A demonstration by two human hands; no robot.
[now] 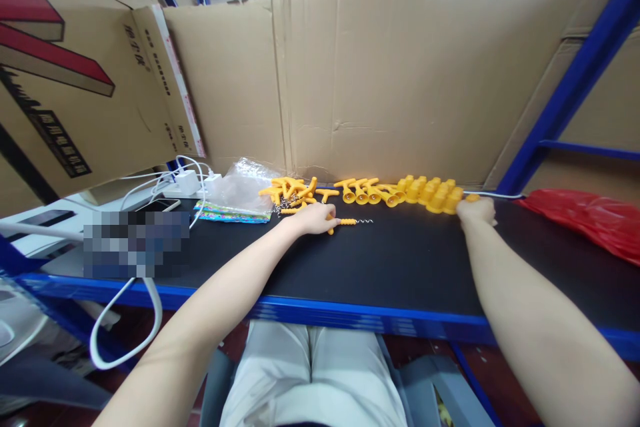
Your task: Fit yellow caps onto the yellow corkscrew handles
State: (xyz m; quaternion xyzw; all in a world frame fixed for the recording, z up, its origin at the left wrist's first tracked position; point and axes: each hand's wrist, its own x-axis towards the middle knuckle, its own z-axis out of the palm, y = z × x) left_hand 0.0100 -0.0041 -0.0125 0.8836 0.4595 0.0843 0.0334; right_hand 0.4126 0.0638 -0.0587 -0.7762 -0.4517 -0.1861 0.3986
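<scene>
My left hand [316, 217] is closed on the yellow handle of a corkscrew [349, 221], whose metal spiral points right over the black shelf top. At the right end of a cluster of yellow bell-shaped cups [437, 198], my right hand [477, 211] grips one yellow cup [471, 197], mostly hidden by the fingers. Behind my left hand lies a pile of loose yellow corkscrews [291, 190], with a T-shaped handle [327, 194] beside it. Between the pile and the cups, several corkscrews joined to cups [367, 193] stand or lean in a row.
A clear plastic bag [247, 181] and a colourful packet [233, 215] lie left of the pile. White chargers [187, 182] with cables are further left. A red plastic bag [585, 217] lies at right. A cardboard panel [400, 80] closes the back; a blue rail [350, 313] edges the front.
</scene>
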